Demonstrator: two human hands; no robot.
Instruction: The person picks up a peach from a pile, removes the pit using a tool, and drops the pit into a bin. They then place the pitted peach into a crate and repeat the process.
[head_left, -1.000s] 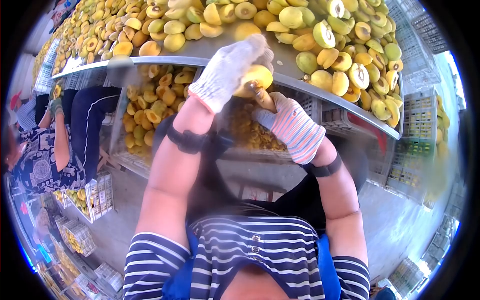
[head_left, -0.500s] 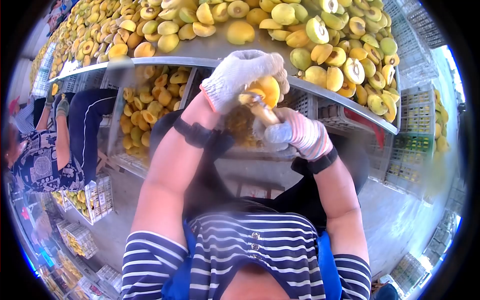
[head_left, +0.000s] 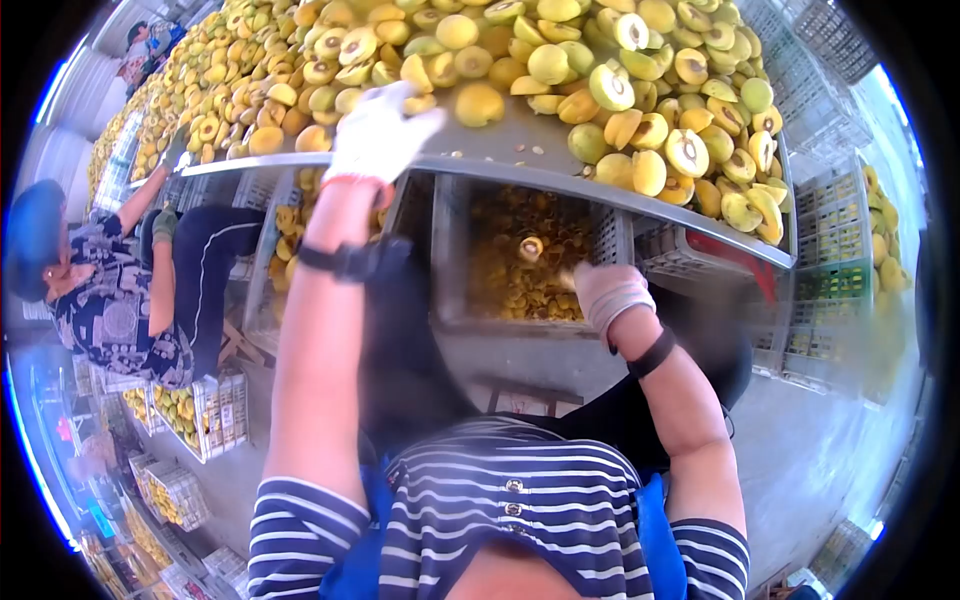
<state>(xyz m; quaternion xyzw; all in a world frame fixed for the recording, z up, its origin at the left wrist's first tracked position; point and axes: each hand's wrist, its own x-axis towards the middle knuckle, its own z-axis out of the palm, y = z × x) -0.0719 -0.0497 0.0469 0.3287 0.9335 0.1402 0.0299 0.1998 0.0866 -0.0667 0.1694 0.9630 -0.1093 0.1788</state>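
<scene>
My left hand [head_left: 385,130], in a white glove, reaches over the near edge of the metal table with its fingers spread, blurred by motion. It is at the near side of the yellow peach halves [head_left: 480,104] and holds nothing that I can see. Lower down, my right hand [head_left: 612,295], in a striped glove, is closed in a fist beside the bin's opening. The wooden-handled pitting tool in it is mostly hidden, with only a blurred tip in front of the fingers. A cut peach piece [head_left: 530,248] shows above the brown scraps in the bin [head_left: 452,260].
The metal table edge [head_left: 480,172] runs across in front of me. White crates [head_left: 825,225] stand stacked at the right. A co-worker [head_left: 125,290] sits at the left, with fruit-filled crates [head_left: 222,415] behind. A small stool [head_left: 525,392] is between my legs.
My left hand has parted from the right and moved left and up onto the table; the peach half it held is gone from it. My right hand has lowered slightly, still closed.
</scene>
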